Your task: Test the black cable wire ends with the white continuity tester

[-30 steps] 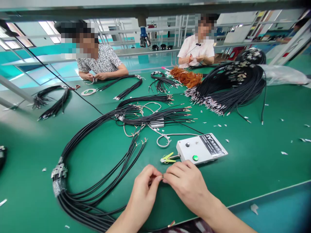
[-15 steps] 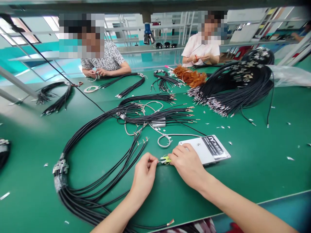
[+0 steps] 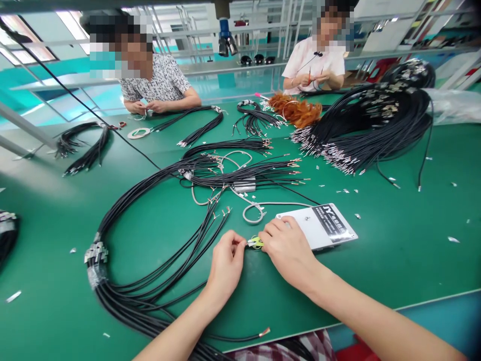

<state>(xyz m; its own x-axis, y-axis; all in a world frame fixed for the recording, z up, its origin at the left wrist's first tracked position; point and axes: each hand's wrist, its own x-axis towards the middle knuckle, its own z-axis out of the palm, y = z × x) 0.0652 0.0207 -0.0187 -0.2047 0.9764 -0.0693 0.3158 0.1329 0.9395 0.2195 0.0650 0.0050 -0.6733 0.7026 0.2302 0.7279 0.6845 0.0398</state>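
My left hand [image 3: 227, 258] is closed in a pinch on the end of a black cable [image 3: 188, 296], whose tip is mostly hidden by the fingers. In my right hand [image 3: 287, 245] is a small pair of yellow-green snips [image 3: 256, 242], with the jaws pointing left and meeting the left fingertips. Behind the right hand lies a white box with a black label [image 3: 326, 225]. A thick bundle of black cables [image 3: 124, 200] curves round on the left, tied with clear wrap [image 3: 96, 276]. Several of its stripped ends fan out near the left hand.
Another black bundle [image 3: 240, 175] lies ahead, beside a looped grey cord [image 3: 253, 213]. A large cable pile [image 3: 356, 130] and orange-brown wires [image 3: 296, 110] occupy the far right. Two co-workers [image 3: 160, 82] [image 3: 313, 62] sit opposite. Scraps dot the green table [image 3: 394, 250].
The snips' jaws have come up to my left fingertips and look more closed. My left hand has shifted slightly right and up. The view has tilted slightly.
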